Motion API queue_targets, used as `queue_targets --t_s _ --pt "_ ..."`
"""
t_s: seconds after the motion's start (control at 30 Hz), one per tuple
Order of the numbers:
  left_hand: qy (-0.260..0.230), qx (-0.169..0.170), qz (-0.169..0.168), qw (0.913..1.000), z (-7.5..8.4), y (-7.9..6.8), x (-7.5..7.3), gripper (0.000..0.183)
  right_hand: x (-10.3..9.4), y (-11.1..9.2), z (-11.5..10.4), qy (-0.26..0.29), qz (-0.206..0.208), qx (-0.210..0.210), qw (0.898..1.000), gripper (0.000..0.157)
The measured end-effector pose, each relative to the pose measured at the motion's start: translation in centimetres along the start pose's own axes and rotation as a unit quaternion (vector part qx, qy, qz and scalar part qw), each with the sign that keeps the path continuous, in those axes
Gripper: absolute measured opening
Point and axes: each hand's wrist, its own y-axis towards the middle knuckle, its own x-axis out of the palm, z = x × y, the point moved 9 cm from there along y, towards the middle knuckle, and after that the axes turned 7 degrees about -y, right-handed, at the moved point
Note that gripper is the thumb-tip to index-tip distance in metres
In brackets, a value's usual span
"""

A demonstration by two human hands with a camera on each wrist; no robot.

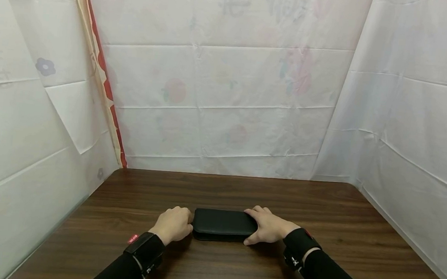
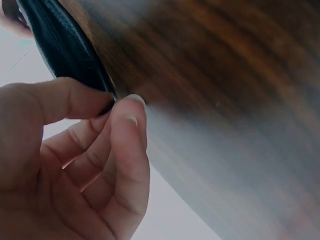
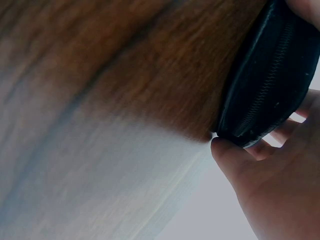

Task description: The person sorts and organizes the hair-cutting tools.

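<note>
A black, leather-like zip wallet (image 1: 224,223) lies lengthwise across the table, its long sides running left to right. A zipper (image 3: 267,77) runs along its edge in the right wrist view. At the left end my left hand (image 1: 174,224) pinches with thumb and curled index finger. A small dark tab (image 2: 106,107) shows under the thumb tip by the wallet's corner; the fingers mostly hide it. My right hand (image 1: 269,227) grips the other end, thumb on the near edge and fingers at the far edge. The wallet looks zipped along the side facing me.
The brown wood-grain table (image 1: 235,273) stretches around the wallet. White printed sheets (image 1: 227,91) hang behind it and on both sides, with a red-edged strip (image 1: 102,67) at the back left corner. Black straps (image 1: 145,252) sit on both wrists.
</note>
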Motion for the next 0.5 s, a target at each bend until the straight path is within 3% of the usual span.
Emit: queue_targets --t_s 0.17,0.5 --pt "0.009 0.001 0.001 1.0 0.01 0.06 -0.1 0.006 -0.11 -0.05 -0.05 0.001 -0.002 0.001 1.0 0.093" --pt "0.019 0.002 0.0 0.9998 -0.1 0.28 -0.11 0.023 -0.07 -0.05 -0.1 0.003 -0.006 0.002 1.0 0.093"
